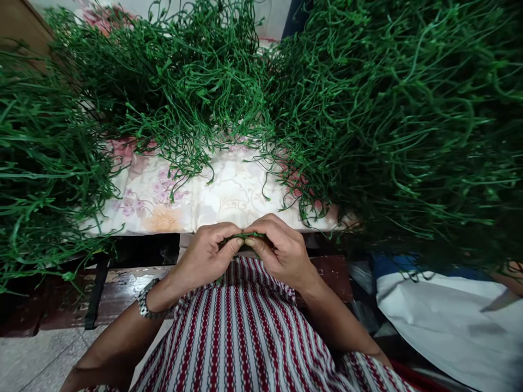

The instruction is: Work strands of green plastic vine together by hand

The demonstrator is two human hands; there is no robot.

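Through the head camera I see, as the biggest thing, a wide heap of thin, curly, dark-green plant stems (408, 120) on the right; a middle heap of the same green stems (171, 76) lies at the far side, and a left heap of such stems (36, 163) is at the left. Under them I see a white cloth with pink, lilac and orange flower print (232, 190). Nearer to me is the red-and-white striped garment (241, 332) of the person.

Just in front of the cloth's edge, the left hand (206, 253) and the right hand (281, 253) meet. Each one is grasping, thumb against bent fingers, and both pinch the same thing: a short, slender piece of dark-green stem (244, 236), lying roughly crosswise between the thumb tips. Its ends are hidden in the fingers, so I cannot tell its length, nor if it is one stem or several.

I judge it very light, flexible and a little springy, perhaps slippery if moist. It could bruise or snap under a hard squeeze, so I would hold it by fingertips at two near points, lightly, away from the delicate tips.
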